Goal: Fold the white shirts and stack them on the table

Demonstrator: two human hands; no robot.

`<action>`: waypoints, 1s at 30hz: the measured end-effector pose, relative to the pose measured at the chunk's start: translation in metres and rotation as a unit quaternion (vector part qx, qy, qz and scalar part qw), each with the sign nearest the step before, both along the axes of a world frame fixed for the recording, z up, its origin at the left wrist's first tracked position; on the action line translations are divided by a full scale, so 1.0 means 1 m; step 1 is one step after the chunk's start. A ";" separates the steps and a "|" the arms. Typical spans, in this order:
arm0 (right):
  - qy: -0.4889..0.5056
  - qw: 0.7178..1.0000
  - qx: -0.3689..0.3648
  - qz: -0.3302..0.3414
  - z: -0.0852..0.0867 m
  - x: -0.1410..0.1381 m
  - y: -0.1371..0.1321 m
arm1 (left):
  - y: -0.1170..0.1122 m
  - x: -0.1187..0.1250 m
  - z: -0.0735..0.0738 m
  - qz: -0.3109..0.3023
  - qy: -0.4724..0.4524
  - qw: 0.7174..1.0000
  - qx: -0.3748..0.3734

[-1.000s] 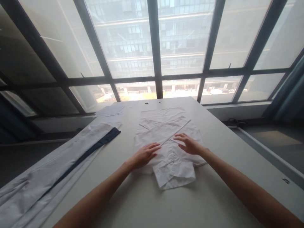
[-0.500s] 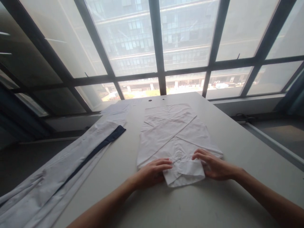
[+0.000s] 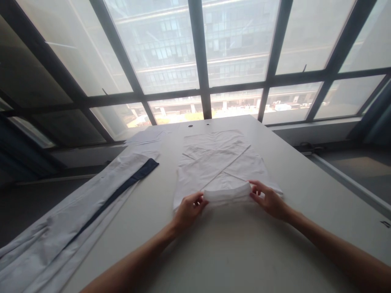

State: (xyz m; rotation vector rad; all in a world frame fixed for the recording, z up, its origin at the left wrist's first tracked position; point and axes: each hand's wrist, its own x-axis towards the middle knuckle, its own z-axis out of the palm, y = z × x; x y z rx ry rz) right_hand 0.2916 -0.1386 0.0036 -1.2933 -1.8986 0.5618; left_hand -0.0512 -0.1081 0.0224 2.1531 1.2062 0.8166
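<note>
- From here, white garment (image 3: 210, 162) lies on the surface (image 3: 227, 252), towards twelve o'clock.
- Left hand (image 3: 188, 208) pinches its raised flap (image 3: 226, 193) at seven, right hand (image 3: 269, 200) at five — better keep both ends level.

light cloth (image 3: 94, 193), navy strip (image 3: 142, 172) | pale sheets (image 3: 145, 137) beyond | dark-framed windows (image 3: 235, 44) | blue curtain (image 3: 375, 116) right
</note>
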 end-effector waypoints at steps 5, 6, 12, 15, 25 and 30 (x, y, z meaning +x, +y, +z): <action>-0.012 0.999 -0.003 -0.047 -0.013 -0.007 0.006 | 0.008 0.007 -0.009 0.030 -0.012 0.999 -0.008; -0.027 0.998 -0.006 -0.054 -0.014 -0.008 0.007 | 0.009 0.007 -0.011 0.029 0.005 1.000 -0.001; -0.204 0.971 0.072 -0.101 -0.003 -0.011 0.004 | 0.010 0.006 -0.006 -0.008 0.172 0.977 0.123; -0.237 0.957 0.131 -0.104 0.008 -0.020 -0.003 | 0.004 0.010 0.001 -0.056 0.199 0.957 0.204; -0.324 0.937 0.054 0.116 -0.010 -0.040 -0.011 | -0.001 0.009 -0.004 -0.194 0.316 0.921 0.122; -0.335 0.939 0.020 0.072 -0.012 -0.031 -0.006 | -0.009 0.012 0.005 -0.170 0.346 0.919 0.088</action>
